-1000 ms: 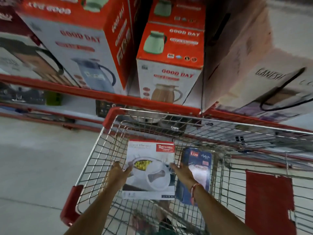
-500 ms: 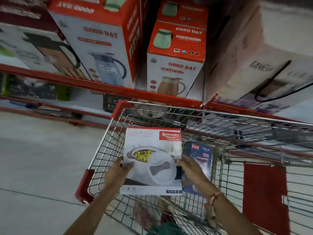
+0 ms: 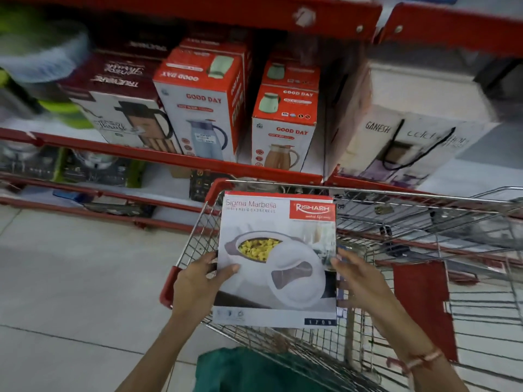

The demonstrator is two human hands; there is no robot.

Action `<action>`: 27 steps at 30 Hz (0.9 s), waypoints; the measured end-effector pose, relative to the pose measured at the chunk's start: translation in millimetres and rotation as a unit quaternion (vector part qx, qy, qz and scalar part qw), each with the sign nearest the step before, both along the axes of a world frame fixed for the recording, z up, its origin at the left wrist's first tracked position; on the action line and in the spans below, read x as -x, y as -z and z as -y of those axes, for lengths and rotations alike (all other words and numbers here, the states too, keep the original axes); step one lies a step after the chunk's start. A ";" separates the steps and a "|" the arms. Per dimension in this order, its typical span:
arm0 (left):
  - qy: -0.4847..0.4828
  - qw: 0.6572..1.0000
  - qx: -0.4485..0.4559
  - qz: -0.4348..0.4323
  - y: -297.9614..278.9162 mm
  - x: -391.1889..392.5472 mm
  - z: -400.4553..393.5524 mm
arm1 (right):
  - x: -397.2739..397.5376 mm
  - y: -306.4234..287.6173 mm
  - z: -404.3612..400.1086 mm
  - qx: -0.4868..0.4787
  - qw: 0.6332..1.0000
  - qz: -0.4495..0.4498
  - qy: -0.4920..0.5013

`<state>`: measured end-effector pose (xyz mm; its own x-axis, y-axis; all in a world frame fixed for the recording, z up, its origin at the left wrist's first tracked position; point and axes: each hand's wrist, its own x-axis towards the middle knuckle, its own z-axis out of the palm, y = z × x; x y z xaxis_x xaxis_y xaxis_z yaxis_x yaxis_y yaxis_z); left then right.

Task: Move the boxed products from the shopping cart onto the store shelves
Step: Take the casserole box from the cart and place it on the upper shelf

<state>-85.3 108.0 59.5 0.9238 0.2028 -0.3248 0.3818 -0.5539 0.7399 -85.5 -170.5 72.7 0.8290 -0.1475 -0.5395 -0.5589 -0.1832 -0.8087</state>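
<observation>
I hold a white Rishabh casserole box [image 3: 278,267] above the wire shopping cart [image 3: 402,222]. My left hand [image 3: 202,281] grips its left edge, thumb on the front face. My right hand [image 3: 358,278] grips its right edge. The box is upright and its printed front faces me. It hides most of the cart's inside, so the blue box seen earlier is out of sight. Beyond the cart runs a red store shelf [image 3: 181,161] with boxed goods on it.
On the shelf stand a dark jug box [image 3: 124,114], two orange Good Day jug boxes [image 3: 202,108] [image 3: 284,128] and a large pale Ganesh box [image 3: 407,131]. A red upper shelf rail [image 3: 226,8] hangs above them. Lower shelves sit at left; tiled floor [image 3: 79,278] lies left of the cart.
Both hands have lifted the casserole box up out of the cart. My view has tilted up, so more of the shelf and its upper rail shows.
</observation>
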 end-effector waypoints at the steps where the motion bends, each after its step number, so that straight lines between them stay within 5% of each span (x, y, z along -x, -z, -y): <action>1: 0.000 1.000 0.001 0.005 -2.3 2.0 0.4 | 2.8 -2.9 -0.2 0.005 1.000 0.008 0.000; 6: -0.005 0.999 0.026 0.038 -16.4 -0.9 2.9 | 0.4 -22.1 0.2 0.031 0.998 0.044 -0.013; 13: 0.030 0.979 0.038 0.198 -75.4 -52.7 12.0 | -43.2 -72.3 10.5 0.060 0.984 0.169 0.016; 20: 0.044 0.919 0.140 0.365 -169.3 -136.9 26.6 | -104.7 -164.3 26.2 0.062 0.929 0.359 0.066; 27: 0.067 0.862 0.147 0.480 -262.2 -224.5 43.0 | -181.7 -254.5 32.2 0.092 0.867 0.480 0.095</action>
<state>139.3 65.0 321.7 0.8038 0.1123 0.5842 -0.5387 -0.2791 0.7949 96.2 -202.6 327.2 0.8344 -0.3417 0.4325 0.3212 -0.3361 -0.8853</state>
